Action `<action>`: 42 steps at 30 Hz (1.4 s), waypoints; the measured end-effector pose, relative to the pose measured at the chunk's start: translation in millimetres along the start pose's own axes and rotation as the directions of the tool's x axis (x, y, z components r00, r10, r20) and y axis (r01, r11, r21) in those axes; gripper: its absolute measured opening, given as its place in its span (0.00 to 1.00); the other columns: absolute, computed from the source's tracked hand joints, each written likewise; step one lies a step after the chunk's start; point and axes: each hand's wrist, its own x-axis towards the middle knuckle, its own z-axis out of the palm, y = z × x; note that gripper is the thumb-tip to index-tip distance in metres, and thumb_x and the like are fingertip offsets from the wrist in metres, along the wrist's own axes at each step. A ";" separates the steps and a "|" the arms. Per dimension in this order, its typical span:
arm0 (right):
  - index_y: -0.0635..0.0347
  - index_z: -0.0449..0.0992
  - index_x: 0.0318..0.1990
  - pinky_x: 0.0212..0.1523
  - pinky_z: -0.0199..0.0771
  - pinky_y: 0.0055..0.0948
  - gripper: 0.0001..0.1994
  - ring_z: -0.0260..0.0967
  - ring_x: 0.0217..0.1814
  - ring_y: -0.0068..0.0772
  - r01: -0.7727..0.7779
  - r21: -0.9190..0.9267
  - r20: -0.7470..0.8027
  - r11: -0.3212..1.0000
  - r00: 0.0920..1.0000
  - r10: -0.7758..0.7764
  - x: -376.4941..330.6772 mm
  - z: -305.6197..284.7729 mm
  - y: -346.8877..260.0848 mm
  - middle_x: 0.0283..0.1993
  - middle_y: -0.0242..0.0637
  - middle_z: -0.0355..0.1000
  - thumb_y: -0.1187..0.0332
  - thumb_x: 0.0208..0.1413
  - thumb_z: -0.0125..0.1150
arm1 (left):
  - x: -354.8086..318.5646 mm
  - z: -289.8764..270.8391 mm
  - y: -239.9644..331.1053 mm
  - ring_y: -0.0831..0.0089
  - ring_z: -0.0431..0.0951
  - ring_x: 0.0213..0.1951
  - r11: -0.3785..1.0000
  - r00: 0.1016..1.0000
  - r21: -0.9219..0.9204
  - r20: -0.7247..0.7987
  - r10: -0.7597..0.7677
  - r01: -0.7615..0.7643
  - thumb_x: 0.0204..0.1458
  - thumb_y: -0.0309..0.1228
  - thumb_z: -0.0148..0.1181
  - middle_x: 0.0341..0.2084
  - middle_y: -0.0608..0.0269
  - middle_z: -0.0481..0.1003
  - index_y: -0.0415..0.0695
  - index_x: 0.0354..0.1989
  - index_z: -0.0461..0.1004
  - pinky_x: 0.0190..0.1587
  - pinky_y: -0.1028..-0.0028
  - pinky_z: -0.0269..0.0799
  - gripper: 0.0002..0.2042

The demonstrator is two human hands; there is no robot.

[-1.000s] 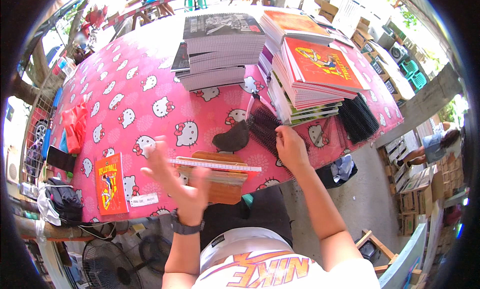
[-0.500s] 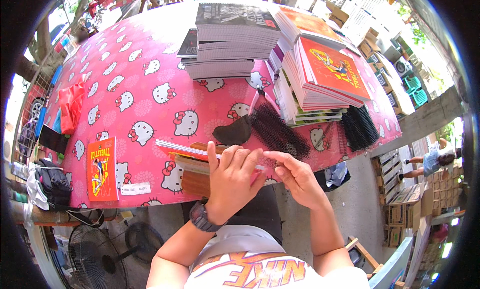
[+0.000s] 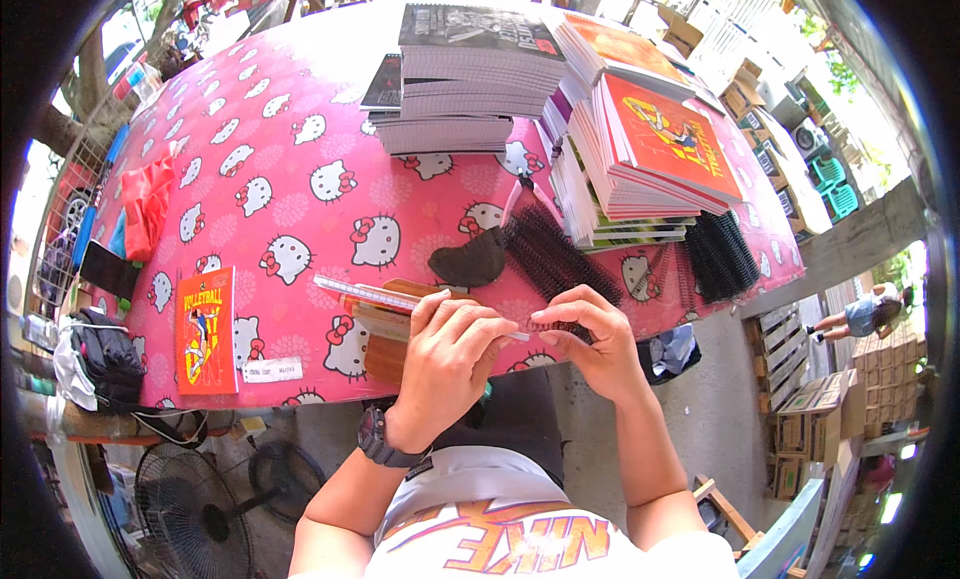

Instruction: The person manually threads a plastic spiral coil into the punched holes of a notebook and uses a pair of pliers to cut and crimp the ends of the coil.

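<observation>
- On the pink patterned table [image 3: 325, 224], the work lies close to the near edge, so we should take care that nothing slips down to the lap.
- Farther back, the stack of dark notebooks [image 3: 480, 84] stands well apart from the hands, with the stack of orange notebooks [image 3: 665, 139] to its right; our wrists have good space to turn.
- In front of the orange stack lies the bundle of black coils [image 3: 560, 254], near the right hand; such springs probably tangle, so we had better lift them singly.
- Under the left hand is the notebook [image 3: 365, 294], its punched edge turned up and slanting down to the right; the sheets must stay flush, we think, so that the holes make one line.
- The brown wooden block [image 3: 385, 359] shows just beside the notebook; how much it supports the sheets, we cannot tell.
- The left hand [image 3: 450, 344] grips the notebook near its right end; we advise firm pressure, but without bending the pages.
- The right hand [image 3: 605, 347] pinches, between thumb and forefinger, what looks like a small coil [image 3: 541, 327], at the notebook's end; a light, even turning should serve better than pushing.
</observation>
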 end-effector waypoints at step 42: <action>0.53 0.70 0.48 0.50 0.66 0.41 0.19 0.63 0.53 0.49 -0.162 -0.445 -0.249 0.881 0.967 0.052 54.6 3.7 83.9 0.48 0.44 0.65 0.75 0.44 0.57 | 10.5 -8.2 6.5 0.73 0.74 0.32 0.992 0.997 -0.101 0.038 -0.074 0.078 0.48 0.24 0.53 0.27 0.68 0.76 0.47 0.44 0.72 0.43 0.69 0.55 0.13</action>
